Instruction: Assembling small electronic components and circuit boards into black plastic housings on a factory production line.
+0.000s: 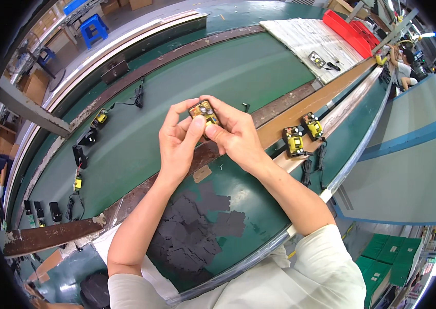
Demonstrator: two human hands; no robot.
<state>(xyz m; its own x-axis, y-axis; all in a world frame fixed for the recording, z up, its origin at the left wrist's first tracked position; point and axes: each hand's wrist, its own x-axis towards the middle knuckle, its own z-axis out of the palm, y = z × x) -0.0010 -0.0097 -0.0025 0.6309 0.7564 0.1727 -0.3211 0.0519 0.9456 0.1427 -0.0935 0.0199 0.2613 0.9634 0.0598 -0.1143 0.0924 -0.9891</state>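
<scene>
Between my two hands is a small power adapter circuit board (203, 109) with a black edge around it, its components facing up. My left hand (175, 141) grips it from the left, with the thumb pressed on its lower part. From the other side my right hand (239, 135) closes on it, thumb at the lower right corner and fingers along the top edge. The fingers hide its underside. Below my wrists lies a loose pile of dark grey cut sheets (184, 234). A small tan card (202, 173) sits just above the pile.
Two yellow-and-black adapter boards (294, 141) with cables rest on the right ledge. Across the green belt (218, 67) lie several black cases and boards (88, 136). At the far right, a board (316, 59) lies on a white surface beside a red bin (346, 33).
</scene>
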